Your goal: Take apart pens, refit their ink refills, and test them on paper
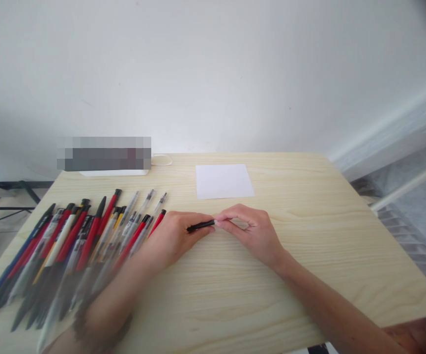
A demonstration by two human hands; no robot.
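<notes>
Between my hands, over the middle of the table, is a thin black pen (200, 226). My left hand (178, 233) holds its dark barrel between thumb and fingers. At the pen's right end, the fingertips of my right hand (251, 227) pinch together on the tip; what exactly they grip there is too small to make out. Under and beside my left forearm lies a spread of pens (87, 236) in red, black, white, blue and clear plastic. My left arm covers part of them.
A blank white sheet of paper (224, 182) lies beyond my hands. At the back left stands a blurred-out dark and white object (105, 160) with a white cord loop (163, 159). The wooden table (308, 196) meets a white wall. Something black and white shows at the bottom edge.
</notes>
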